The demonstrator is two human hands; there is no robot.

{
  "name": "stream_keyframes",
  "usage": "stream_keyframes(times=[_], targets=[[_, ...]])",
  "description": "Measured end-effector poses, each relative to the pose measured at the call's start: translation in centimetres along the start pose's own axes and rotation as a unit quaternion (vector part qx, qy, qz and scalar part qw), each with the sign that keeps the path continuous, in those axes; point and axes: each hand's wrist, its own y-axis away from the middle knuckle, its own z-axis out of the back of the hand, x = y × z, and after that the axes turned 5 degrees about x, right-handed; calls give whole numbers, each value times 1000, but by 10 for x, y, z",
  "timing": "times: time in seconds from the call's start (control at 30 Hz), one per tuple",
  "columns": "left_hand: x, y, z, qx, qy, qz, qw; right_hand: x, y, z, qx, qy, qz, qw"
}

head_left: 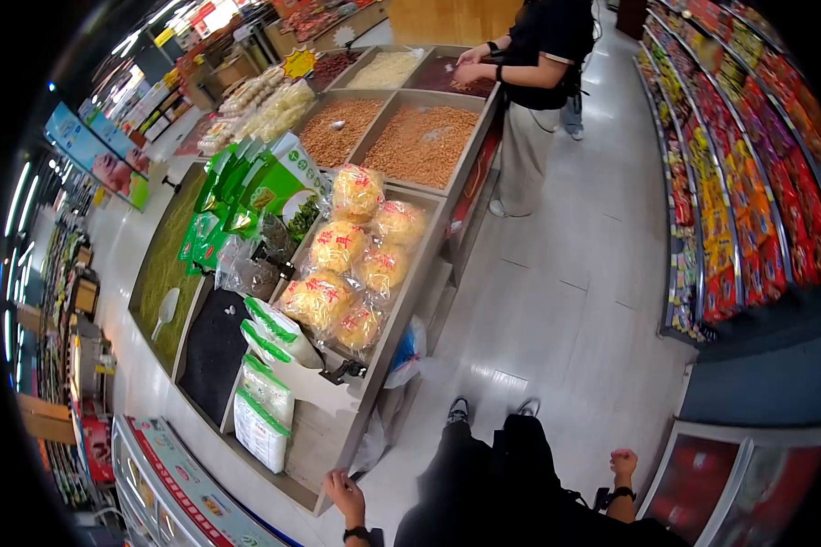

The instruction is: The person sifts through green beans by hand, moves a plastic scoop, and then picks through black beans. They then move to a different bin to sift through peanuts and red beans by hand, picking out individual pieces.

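My left hand [344, 497] hangs beside the near corner of the wooden display bin [321, 500], fingers loosely bent and apart, with nothing seen in it. Low on the right is my right hand [623, 463], its fingers curled in with nothing showing in them. White bags with green edges [263, 428] stand in the bin's nearest compartment, beyond my left hand. Past them, round pale-yellow bundles in clear wrap with red characters [337, 246] are piled up. Dark grains [214, 342] fill the compartment to the left.
Peanuts [417, 144] lie in farther compartments, where another person [543, 64] stands with both hands over the bin. Green bags [274, 187] stand mid-bin. Snack shelves [739, 173] line the right side of the tiled aisle [556, 301]. A glass-topped freezer [711, 479] is at lower right.
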Motion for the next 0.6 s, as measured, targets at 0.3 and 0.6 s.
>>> stream_keyframes(times=[0.3, 0.6], targets=[[-94, -8, -109, 190, 91, 47, 976, 58, -192, -1, 32, -86, 66, 994], [-313, -135, -142, 121, 10, -153, 981, 276, -312, -92, 119, -59, 176, 976]])
